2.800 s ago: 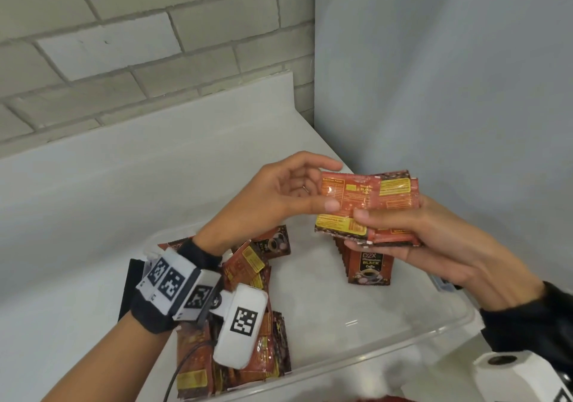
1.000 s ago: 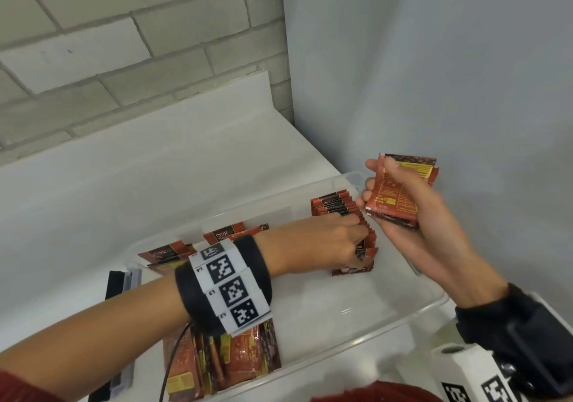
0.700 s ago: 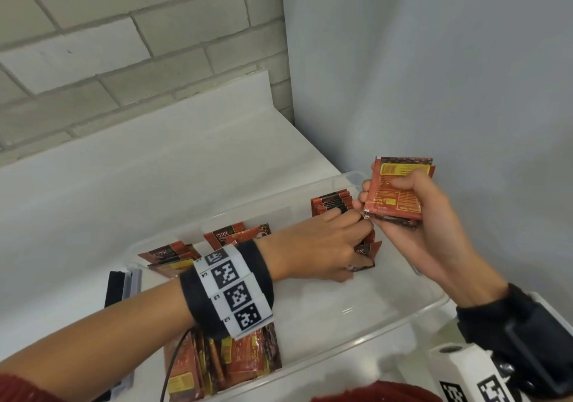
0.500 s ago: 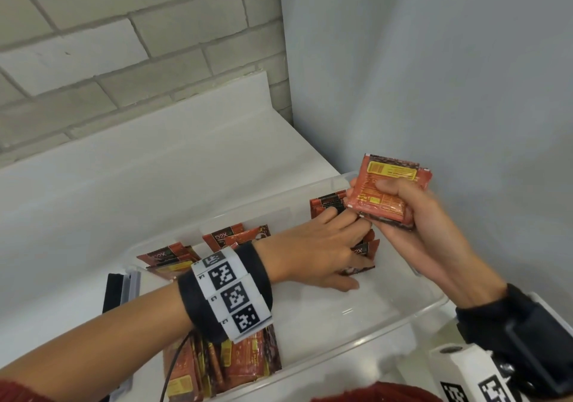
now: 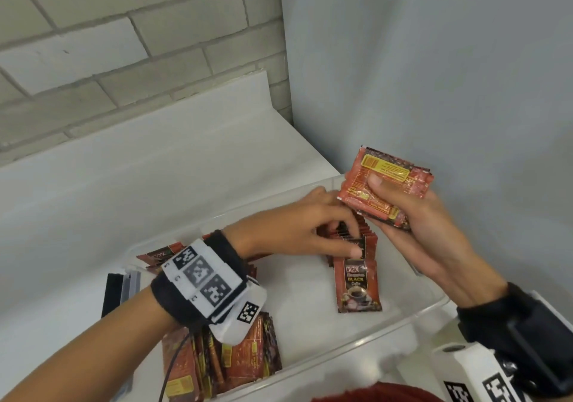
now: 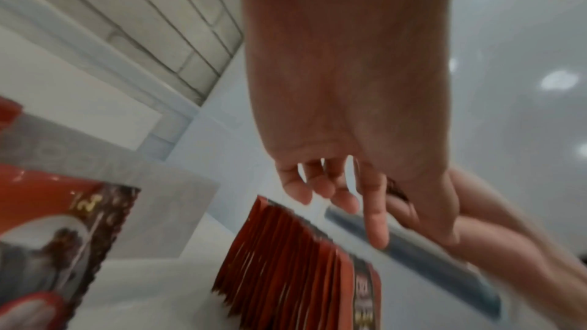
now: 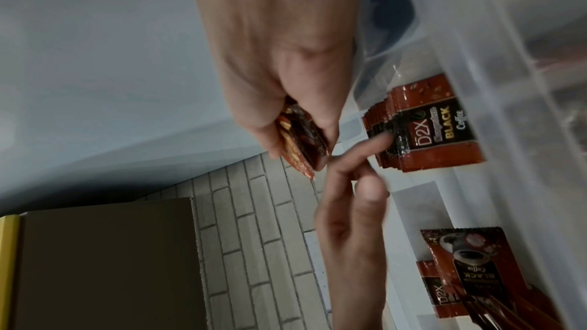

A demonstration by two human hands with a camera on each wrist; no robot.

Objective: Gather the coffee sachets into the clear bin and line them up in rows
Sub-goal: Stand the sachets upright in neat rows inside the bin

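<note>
Red-and-black coffee sachets stand in a row (image 5: 350, 240) at the far right of the clear bin (image 5: 412, 318). The front sachet (image 5: 356, 287) leans forward, face up. My left hand (image 5: 347, 237) reaches across the bin and its fingertips touch the top of the row (image 7: 428, 132); in the left wrist view the fingers (image 6: 374, 222) hang fairly straight over the row (image 6: 286, 260). My right hand (image 5: 390, 194) holds a small stack of sachets (image 5: 378, 166) above the bin's right end, thumb on top. The right wrist view shows the stack (image 7: 298, 139) edge-on.
Loose sachets lie in a pile (image 5: 235, 358) at the bin's near left, under my left wrist, and more lie at its far left (image 5: 161, 254). A black and grey object (image 5: 117, 290) sits outside the bin's left end. A grey wall stands close on the right, a brick wall behind.
Both hands first held the stack above the bin. The left hand then dropped to the row and has stayed on it. The right hand has tilted its stack; the front sachet now leans forward.
</note>
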